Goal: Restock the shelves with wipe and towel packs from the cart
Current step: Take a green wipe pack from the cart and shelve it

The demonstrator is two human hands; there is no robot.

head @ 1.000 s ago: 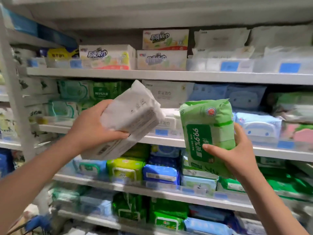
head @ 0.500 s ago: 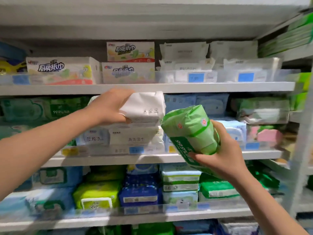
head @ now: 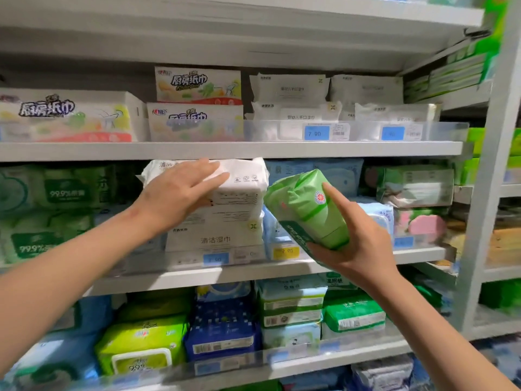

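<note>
Mid-shelf [head: 225, 275], left grip [head: 180, 196] splayed on white 清洁 pack [head: 242, 179], right grip [head: 355, 249] clamped round green pack [head: 304, 210].

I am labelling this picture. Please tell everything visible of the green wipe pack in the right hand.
The green wipe pack is a soft plastic pouch, light green with darker bands, a small round red-and-blue seal and a dark green label with white print. It looks full. It is tilted in the air before the shelf. The right hand grips its lower part, forefinger stretched along its side.
</note>
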